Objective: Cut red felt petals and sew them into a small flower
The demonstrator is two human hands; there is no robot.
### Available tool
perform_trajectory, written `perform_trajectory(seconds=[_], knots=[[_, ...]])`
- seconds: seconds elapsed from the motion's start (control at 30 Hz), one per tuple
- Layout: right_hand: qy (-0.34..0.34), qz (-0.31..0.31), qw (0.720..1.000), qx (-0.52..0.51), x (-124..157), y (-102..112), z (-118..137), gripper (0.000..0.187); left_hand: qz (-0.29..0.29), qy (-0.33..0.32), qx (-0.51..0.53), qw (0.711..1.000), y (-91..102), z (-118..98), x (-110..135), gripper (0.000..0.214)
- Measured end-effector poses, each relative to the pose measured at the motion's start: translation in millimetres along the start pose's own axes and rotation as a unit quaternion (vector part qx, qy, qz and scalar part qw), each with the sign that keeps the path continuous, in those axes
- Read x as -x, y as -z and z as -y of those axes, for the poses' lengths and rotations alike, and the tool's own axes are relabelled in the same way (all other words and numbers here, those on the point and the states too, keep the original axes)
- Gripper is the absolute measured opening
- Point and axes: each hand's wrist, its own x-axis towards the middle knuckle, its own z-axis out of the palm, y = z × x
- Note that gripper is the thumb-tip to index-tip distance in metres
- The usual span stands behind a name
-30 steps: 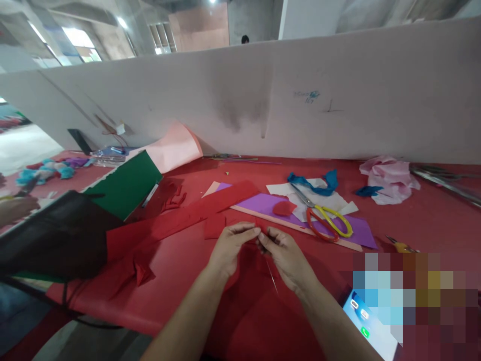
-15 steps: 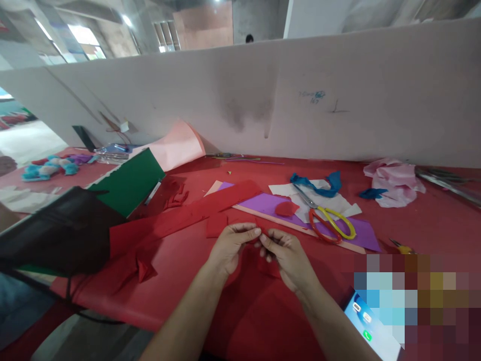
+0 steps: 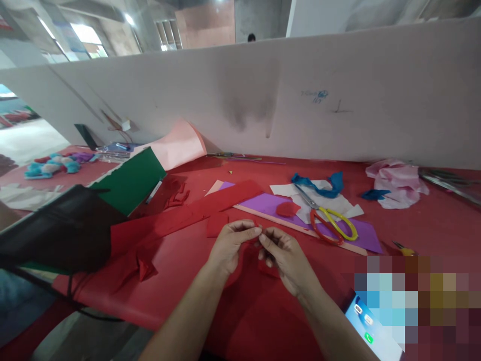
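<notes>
1. Count: one pair of red-and-yellow-handled scissors (image 3: 314,205), one purple sheet (image 3: 260,202), two blue scraps (image 3: 335,185) on the bench (image 3: 169,298).
2. Your left hand (image 3: 230,246) pinches a red piece (image 3: 256,225), thumb against forefinger.
3. Your right hand (image 3: 282,250) pinches too; piece between fingertips, mostly hidden.

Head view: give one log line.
left hand: pinching small red sheet piece | right hand: at same piece | yellow-and-red-handled metal scissors: lying untouched

Blue handwriting (image 3: 314,95) on pale partition (image 3: 180,95): top line blurred, end scribbled over; lower line looks like 167, last digit unsure. Dark inverted-T mark (image 3: 339,106) beside it. Phone (image 3: 376,331) screen: green icon (image 3: 369,338), white handset; other icons unreadable.
</notes>
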Motion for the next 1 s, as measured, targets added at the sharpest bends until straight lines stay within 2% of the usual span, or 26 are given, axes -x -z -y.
perform_trajectory(seconds=[0.1, 0.3, 0.4, 0.47, 0.67, 0.83, 1.0], knots=[[0.005, 0.004, 1.000, -0.003, 1.0, -0.5, 0.9, 0.024, -0.014, -0.006, 0.007, 1.000, 0.6, 2.1, -1.2, 0.021], [-0.004, 0.013, 0.999, -0.030, 1.7, -1.6, -0.5, 0.025, 0.086, 0.000, -0.022, 0.996, 0.4, 2.2, 0.3, 0.013], [-0.018, 0.010, 0.999, -0.050, 0.7, -1.4, -0.1, 0.027, 0.118, 0.002, -0.036, 0.992, 0.2, 1.2, 1.4, 0.012], [-0.033, 0.017, 0.997, -0.064, 0.7, -1.4, 0.3, 0.027, 0.114, -0.009, -0.040, 0.993, 0.9, 1.5, 1.5, 0.011], [-0.052, 0.033, 0.992, -0.111, 4.2, -4.5, -0.4, 0.025, 0.054, -0.019, -0.023, 0.998, 3.0, 2.8, 0.2, 0.010], [-0.070, 0.056, 0.983, -0.161, 4.6, -6.0, -1.6, 0.024, 0.101, -0.038, -0.035, 0.994, 0.2, -0.4, 2.6, 0.008], [-0.079, 0.104, 0.969, -0.210, 5.3, -4.3, -7.0, 0.019, 0.121, -0.027, -0.029, 0.992, 2.0, -2.8, 5.9, 0.010]])
